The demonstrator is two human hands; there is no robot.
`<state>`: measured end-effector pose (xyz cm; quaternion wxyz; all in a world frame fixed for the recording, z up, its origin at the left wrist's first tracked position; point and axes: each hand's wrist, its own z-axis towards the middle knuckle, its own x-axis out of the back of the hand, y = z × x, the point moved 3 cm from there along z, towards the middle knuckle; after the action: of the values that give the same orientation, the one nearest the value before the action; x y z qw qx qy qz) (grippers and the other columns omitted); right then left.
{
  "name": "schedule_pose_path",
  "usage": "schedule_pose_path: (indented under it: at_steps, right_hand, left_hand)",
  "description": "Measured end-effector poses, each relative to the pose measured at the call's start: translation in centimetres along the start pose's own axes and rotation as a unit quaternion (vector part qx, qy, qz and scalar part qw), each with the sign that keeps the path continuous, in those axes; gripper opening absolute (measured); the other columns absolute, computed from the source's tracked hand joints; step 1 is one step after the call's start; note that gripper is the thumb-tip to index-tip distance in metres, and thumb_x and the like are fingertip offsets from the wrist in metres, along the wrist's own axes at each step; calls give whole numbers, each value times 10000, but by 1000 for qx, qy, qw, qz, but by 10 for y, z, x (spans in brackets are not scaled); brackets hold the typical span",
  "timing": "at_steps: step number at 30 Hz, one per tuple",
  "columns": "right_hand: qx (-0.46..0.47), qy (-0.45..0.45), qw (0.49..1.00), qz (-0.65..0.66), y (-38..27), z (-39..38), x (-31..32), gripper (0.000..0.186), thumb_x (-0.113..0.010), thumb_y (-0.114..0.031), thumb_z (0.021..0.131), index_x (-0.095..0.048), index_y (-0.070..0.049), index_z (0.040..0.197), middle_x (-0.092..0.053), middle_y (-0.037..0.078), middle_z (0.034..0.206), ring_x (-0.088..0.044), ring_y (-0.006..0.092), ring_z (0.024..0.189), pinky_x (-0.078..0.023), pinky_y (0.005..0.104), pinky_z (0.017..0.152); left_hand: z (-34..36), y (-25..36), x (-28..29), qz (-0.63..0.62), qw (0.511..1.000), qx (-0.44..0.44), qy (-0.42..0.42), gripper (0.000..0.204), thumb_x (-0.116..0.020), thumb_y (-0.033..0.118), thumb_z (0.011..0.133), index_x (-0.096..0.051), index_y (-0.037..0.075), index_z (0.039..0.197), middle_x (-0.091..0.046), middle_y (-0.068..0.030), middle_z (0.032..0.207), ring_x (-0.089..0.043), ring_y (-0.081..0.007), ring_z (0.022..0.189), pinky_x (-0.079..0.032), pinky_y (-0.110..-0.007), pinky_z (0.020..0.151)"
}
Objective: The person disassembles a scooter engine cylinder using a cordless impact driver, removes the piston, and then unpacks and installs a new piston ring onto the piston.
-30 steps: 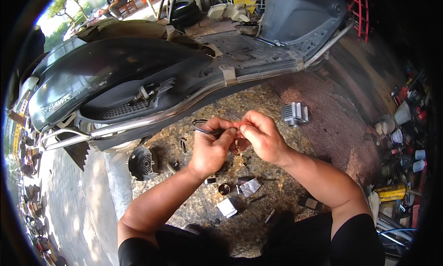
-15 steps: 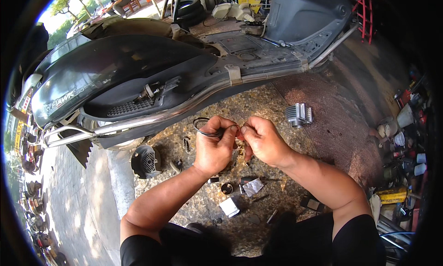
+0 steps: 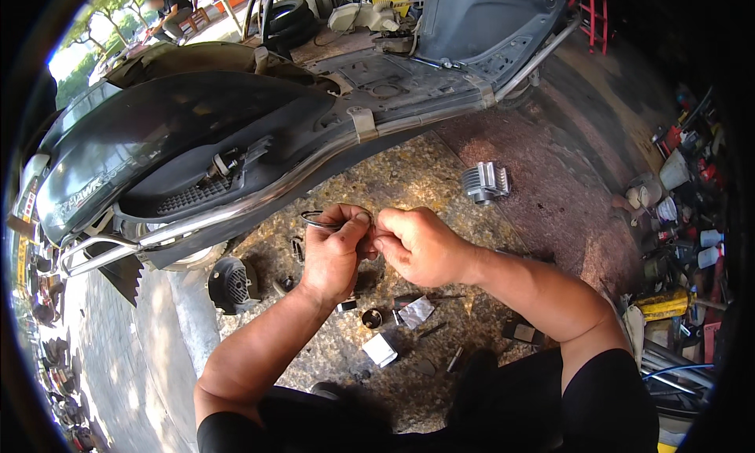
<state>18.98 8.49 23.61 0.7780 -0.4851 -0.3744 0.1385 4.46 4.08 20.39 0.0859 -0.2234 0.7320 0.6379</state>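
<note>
My left hand (image 3: pixel 334 256) is closed on thin metal rings (image 3: pixel 314 217), which loop out past its knuckles. My right hand (image 3: pixel 417 248) is closed beside it, fingertips meeting the left thumb; whatever it pinches is hidden. Below on the stained ground (image 3: pixel 409 170) lie a black vented cover (image 3: pixel 233 286), a small round part (image 3: pixel 371 318), a crumpled packet (image 3: pixel 415 311), a white box (image 3: pixel 380 349) and dark small parts. A finned metal cylinder (image 3: pixel 486 182) stands ahead to the right.
A dark scooter body (image 3: pixel 173 130) with a chrome rail spans the upper view. Cluttered tools, cups and a yellow case (image 3: pixel 662 303) line the right side. Stacked tyres (image 3: pixel 287 24) stand behind; a seated person (image 3: pixel 169 16) is at the back left.
The view has shifted, and my hands appear slightly further left. My right hand has turned, its back now more upward, hiding the small reddish thing seen between the fingertips earlier.
</note>
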Motion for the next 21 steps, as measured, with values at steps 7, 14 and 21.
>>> schedule_pose_path:
  at_steps: [7, 14, 21]
  right_hand:
    - [-43, 30, 993, 102, 12, 5, 17, 63, -613, -4, 871, -573, 23, 830, -634, 82, 718, -634, 137, 695, -506, 286, 607]
    - [-44, 29, 994, 93, 16, 7, 15, 59, -595, 36, 890, -567, 23, 839, -632, 42, 740, -623, 76, 701, -506, 233, 599]
    - [-89, 44, 953, 286, 26, 7, 17, 45, -570, 11, 903, -575, 0, 859, -585, 7, 762, -546, 50, 659, -449, 213, 557]
  left_hand:
    - [3, 10, -4, 79, 994, -60, -49, 66, -572, 58, 949, -602, 13, 911, -634, -72, 791, -599, -131, 632, -501, -267, 583]
    - [3, 11, -13, 114, 989, -61, -69, 112, -593, 67, 950, -609, -18, 879, -650, -95, 763, -598, -134, 598, -509, -271, 540]
    - [0, 14, -20, 147, 984, -60, -86, 62, -617, 11, 907, -615, -19, 853, -641, -84, 743, -578, -122, 573, -488, -261, 532]
